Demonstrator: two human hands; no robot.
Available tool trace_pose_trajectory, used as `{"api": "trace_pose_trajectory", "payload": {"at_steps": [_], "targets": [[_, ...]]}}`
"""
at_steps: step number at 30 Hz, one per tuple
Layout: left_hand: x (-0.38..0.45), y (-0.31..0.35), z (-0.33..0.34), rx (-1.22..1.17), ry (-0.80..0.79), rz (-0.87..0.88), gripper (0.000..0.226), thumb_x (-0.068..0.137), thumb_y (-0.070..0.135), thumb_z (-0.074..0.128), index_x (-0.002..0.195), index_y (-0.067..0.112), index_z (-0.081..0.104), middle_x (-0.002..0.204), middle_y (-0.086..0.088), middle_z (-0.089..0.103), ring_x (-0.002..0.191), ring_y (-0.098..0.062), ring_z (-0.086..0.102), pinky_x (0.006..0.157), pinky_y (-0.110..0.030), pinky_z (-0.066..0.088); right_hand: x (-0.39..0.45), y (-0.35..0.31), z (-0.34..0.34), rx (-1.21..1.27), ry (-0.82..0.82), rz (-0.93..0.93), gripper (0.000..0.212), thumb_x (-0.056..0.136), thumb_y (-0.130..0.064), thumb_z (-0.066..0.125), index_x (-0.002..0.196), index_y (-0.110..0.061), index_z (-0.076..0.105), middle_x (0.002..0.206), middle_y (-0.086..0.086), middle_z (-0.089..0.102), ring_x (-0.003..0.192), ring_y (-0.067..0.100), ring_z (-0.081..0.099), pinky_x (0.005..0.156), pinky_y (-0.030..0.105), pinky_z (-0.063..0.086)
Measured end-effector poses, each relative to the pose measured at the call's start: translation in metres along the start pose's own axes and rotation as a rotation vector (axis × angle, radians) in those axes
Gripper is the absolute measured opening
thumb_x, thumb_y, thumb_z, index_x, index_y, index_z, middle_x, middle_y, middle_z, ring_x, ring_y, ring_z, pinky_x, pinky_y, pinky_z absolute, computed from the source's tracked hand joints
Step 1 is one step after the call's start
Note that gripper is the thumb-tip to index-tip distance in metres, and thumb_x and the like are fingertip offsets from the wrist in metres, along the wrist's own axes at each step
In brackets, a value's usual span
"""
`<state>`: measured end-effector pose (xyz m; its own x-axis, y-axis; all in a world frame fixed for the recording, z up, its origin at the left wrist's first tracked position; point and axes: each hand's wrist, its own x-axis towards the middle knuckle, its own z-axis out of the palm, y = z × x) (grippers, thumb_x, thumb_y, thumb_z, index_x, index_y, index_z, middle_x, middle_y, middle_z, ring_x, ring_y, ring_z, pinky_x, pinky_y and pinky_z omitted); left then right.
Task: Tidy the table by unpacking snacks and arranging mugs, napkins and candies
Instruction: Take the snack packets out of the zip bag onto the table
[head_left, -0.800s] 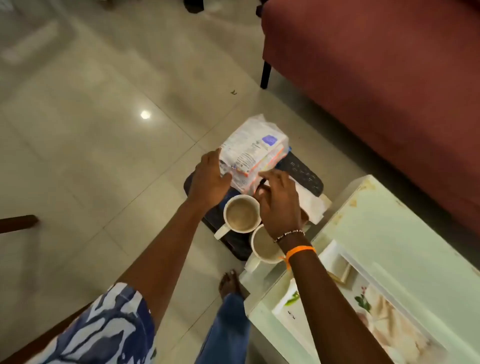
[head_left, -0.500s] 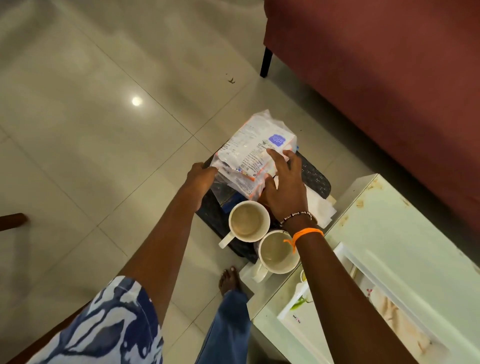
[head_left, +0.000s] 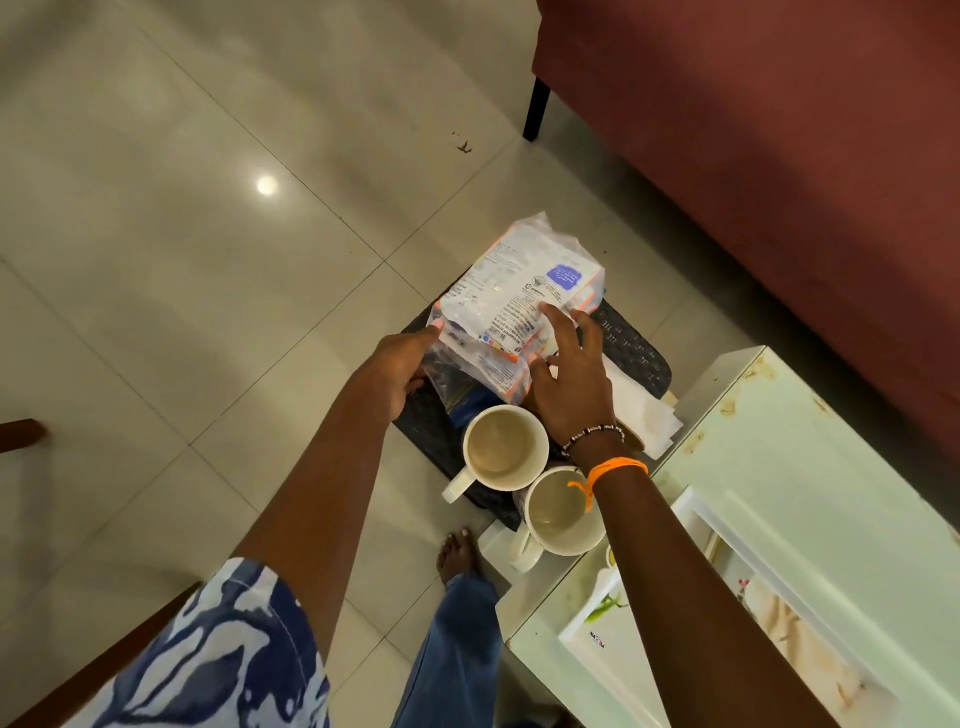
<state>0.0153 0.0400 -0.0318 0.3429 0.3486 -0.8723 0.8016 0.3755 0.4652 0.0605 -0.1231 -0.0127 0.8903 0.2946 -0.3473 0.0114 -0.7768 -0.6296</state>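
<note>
A clear plastic bag of snack packets (head_left: 519, 306) sits at the far end of a dark woven tray (head_left: 631, 348), which lies on the tiled floor (head_left: 182, 260) just off the corner of the pale green table (head_left: 831, 493); the left hand (head_left: 400, 364) grips the near left corner of the bag, fingers curled round the plastic with the thumb along its edge; the right hand (head_left: 569, 384) lies on the bag's near right side with fingers spread and fairly straight, the fingertips touching the printed packet inside; two white mugs stand on the near part of the tray, one mug (head_left: 505, 449) just below the bag with its handle pointing toward the person, the second mug (head_left: 558, 512) touching it at the tray's near edge beside the table corner, partly under the right wrist; white napkins (head_left: 644, 410) lie on the tray to the right of the right hand; a white picture tray (head_left: 701, 519) rests on the table; a dark red sofa (head_left: 779, 156) stands beyond the tray.
</note>
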Motion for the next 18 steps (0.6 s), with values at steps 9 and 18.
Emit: {"api": "trace_pose_trajectory", "payload": {"at_steps": [9, 18], "targets": [[0.001, 0.004, 0.001, -0.035, 0.001, 0.061, 0.046, 0.081, 0.041, 0.065, 0.111, 0.007, 0.062, 0.114, -0.015, 0.066, 0.108, -0.029, 0.060, 0.103, -0.045, 0.043, 0.006, 0.010, 0.002, 0.045, -0.021, -0.011, 0.054, 0.089, -0.016, 0.056, 0.136, -0.028, 0.033, 0.152, 0.005, 0.025, 0.124, 0.027, 0.049, 0.083, 0.024, 0.044], [-0.002, 0.018, 0.004, -0.139, -0.048, 0.117, 0.030, 0.078, 0.025, 0.071, 0.099, 0.006, 0.063, 0.112, -0.015, 0.068, 0.102, -0.026, 0.063, 0.097, -0.039, 0.049, 0.009, 0.013, -0.003, 0.113, -0.046, 0.036, 0.053, 0.088, -0.016, 0.057, 0.134, -0.025, 0.032, 0.149, 0.007, 0.030, 0.122, 0.030, 0.050, 0.096, 0.042, 0.048]]}}
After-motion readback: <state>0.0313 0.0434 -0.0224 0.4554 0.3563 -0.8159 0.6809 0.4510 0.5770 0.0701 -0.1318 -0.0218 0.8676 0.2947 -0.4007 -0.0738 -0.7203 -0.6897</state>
